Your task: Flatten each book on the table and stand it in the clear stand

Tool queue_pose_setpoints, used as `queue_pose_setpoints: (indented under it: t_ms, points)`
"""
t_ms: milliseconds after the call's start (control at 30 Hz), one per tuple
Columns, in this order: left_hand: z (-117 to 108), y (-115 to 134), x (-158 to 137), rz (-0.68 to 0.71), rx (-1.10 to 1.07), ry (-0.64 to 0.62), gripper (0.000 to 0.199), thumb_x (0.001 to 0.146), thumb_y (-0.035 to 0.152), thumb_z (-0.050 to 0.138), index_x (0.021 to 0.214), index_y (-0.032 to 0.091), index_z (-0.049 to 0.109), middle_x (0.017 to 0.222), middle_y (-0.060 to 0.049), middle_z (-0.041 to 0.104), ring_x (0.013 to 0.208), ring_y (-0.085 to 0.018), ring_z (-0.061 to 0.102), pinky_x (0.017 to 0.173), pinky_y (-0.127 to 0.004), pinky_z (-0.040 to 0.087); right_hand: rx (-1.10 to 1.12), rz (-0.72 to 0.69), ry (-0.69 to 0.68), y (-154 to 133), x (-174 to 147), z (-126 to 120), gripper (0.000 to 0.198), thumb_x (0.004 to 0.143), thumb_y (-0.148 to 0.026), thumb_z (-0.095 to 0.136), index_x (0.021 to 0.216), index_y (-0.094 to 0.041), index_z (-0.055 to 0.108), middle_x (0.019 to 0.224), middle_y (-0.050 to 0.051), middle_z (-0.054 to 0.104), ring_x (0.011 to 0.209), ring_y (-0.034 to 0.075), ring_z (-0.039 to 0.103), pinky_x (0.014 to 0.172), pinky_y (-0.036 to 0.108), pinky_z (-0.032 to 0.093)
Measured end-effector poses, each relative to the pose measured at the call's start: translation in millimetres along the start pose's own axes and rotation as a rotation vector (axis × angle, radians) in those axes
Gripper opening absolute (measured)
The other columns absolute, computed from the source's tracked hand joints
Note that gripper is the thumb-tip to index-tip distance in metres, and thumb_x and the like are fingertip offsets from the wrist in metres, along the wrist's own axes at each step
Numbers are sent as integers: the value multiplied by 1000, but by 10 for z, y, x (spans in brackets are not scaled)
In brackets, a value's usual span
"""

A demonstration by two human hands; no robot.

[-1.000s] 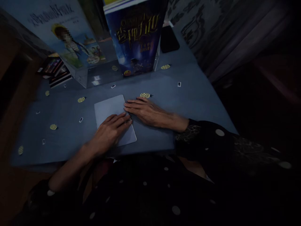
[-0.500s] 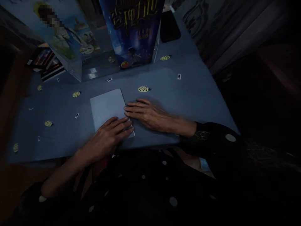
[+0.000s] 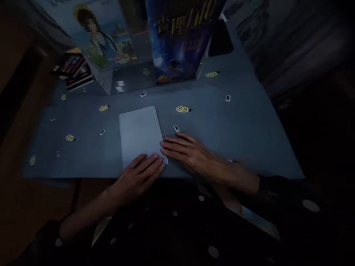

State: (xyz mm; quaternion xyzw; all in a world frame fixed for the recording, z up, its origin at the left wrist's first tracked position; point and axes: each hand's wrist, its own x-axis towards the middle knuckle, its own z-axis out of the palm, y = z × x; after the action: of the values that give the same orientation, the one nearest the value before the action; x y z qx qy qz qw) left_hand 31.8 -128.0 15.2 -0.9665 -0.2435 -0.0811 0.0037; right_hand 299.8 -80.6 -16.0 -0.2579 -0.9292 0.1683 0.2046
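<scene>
1 pale booklet [image 3: 140,133] lies flat on the table [image 3: 249,125], near its front edge. The left hand [image 3: 141,177] covers the booklet's near end, fingers extended, grasping nothing. The right hand [image 3: 192,155], also unclenched and palm down, has fingertips at its right edge. Behind stand 2 books [image 3: 181,44], with a phone [image 3: 221,40] to their right.

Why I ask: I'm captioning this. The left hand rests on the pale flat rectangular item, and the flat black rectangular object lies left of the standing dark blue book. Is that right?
Not quite: the head view shows the flat black rectangular object lying right of the standing dark blue book. The left hand does rest on the pale flat rectangular item.
</scene>
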Motion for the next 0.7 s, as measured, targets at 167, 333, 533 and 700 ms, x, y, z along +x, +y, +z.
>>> queue_pose_setpoints:
  t_ms: [167,333,533,700]
  points:
    - [-22,46,-309,-98,-2,104,45,97,3,41,140,9,50,131,-12,68,130,-23,56,110,-40,41,-2,-26,47,55,-31,46,49,98,-13,47,146,-25,50,146,6,60,140,26,50,118,60,36]
    - [-102,19,-480,-292,-92,256,41,94,4,48,132,18,57,116,-7,74,109,-21,65,90,-37,52,73,-97,39,-147,400,3,43,96,-9,47,134,-21,62,135,11,67,133,28,57,114,61,41]
    - [-116,-12,-525,-456,-32,356,32,90,3,48,114,17,64,101,-8,73,92,-21,65,79,-36,53,268,-118,-174,-498,1059,112,56,92,-6,46,147,-13,48,152,14,51,144,24,44,120,48,37]
    - [-77,-1,-506,-463,17,361,25,94,6,50,114,15,62,100,-8,72,89,-21,64,78,-34,53,208,-100,-229,-291,1375,267,47,99,-15,43,146,-14,50,152,14,50,147,23,40,123,47,33]
